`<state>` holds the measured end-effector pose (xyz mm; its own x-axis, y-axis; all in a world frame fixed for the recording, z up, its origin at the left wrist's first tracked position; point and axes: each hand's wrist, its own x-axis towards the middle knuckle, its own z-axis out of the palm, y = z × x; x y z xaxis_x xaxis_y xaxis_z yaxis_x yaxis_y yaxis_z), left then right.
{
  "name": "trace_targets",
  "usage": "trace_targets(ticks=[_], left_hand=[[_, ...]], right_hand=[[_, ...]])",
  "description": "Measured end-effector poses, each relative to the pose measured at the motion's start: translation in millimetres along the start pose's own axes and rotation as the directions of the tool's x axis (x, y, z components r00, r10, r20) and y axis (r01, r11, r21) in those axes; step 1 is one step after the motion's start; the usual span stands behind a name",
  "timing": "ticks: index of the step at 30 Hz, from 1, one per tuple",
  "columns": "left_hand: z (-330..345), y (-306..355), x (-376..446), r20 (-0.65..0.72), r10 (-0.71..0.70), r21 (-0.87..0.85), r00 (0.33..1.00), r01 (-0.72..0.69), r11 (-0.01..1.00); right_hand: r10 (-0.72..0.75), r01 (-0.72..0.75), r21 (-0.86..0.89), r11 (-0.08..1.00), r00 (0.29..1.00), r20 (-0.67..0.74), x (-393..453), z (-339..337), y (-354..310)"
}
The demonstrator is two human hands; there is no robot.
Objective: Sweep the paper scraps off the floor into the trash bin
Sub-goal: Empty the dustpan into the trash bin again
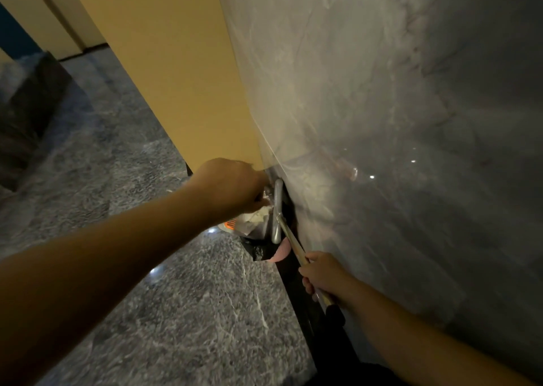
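Pale wooden handle sits gripped in my right hand; my left hand pinches crumpled paper scraps above the black-lined trash bin, on veined grey marble floor.

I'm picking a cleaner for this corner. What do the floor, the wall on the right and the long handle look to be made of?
The floor looks like polished grey stone, probably marble or a tile imitating it: pale veins and light glints. The wall looks like glossy pale veined stone, with sharp reflected spots. The handle in the right hand looks like light wood or bamboo, matte, joined to a curved metal bar.
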<state>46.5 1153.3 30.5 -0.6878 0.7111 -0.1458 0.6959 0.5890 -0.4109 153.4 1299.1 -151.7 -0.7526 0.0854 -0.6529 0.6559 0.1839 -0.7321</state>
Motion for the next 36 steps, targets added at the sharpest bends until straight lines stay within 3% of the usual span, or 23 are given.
trace_targets(ticks=[5,15,19,22,25,29,32,36], left_hand=[[-2.5,-6.5,0.5,-0.004,0.047,0.056,0.999,-0.046,0.997],[-2.3,-15.4,-1.8,-0.004,-0.016,0.022,1.0,0.017,1.0],[2.1,-4.7,-3.1,0.058,0.097,0.043,0.994,-0.1,0.994],[-4.1,-13.8,-0.8,0.009,0.011,0.053,1.0,-0.011,0.999],[-1.4,-10.4,0.1,0.035,0.125,0.07,0.992,-0.127,0.989],[-5.7,-17.2,1.6,0.002,0.068,0.075,0.998,-0.068,0.995],[1.7,-11.6,-0.2,0.028,0.168,0.116,0.985,-0.17,0.979],[-4.1,-25.1,1.1,0.003,0.057,0.147,0.998,-0.057,0.988]], right_hand=[[0.028,-0.028,0.018,0.999,1.0,0.002,0.2,0.7,-2.0],[0.034,-0.033,0.107,0.994,0.999,-0.008,0.1,5.3,-13.1],[0.03,-0.028,0.141,0.99,0.999,-0.013,-4.5,7.6,-14.8],[0.04,-0.04,0.109,0.993,0.999,0.007,-6.4,8.6,-21.6],[0.077,-0.077,0.11,0.991,0.997,0.003,-7.6,10.9,-25.7],[-0.032,0.038,0.082,0.996,0.997,-0.07,-9.4,17.9,-24.2],[-0.032,0.039,0.102,0.994,0.997,-0.067,-10.2,20.7,-26.3],[-0.034,0.044,0.117,0.992,0.996,-0.086,-10.0,23.7,-27.4]])
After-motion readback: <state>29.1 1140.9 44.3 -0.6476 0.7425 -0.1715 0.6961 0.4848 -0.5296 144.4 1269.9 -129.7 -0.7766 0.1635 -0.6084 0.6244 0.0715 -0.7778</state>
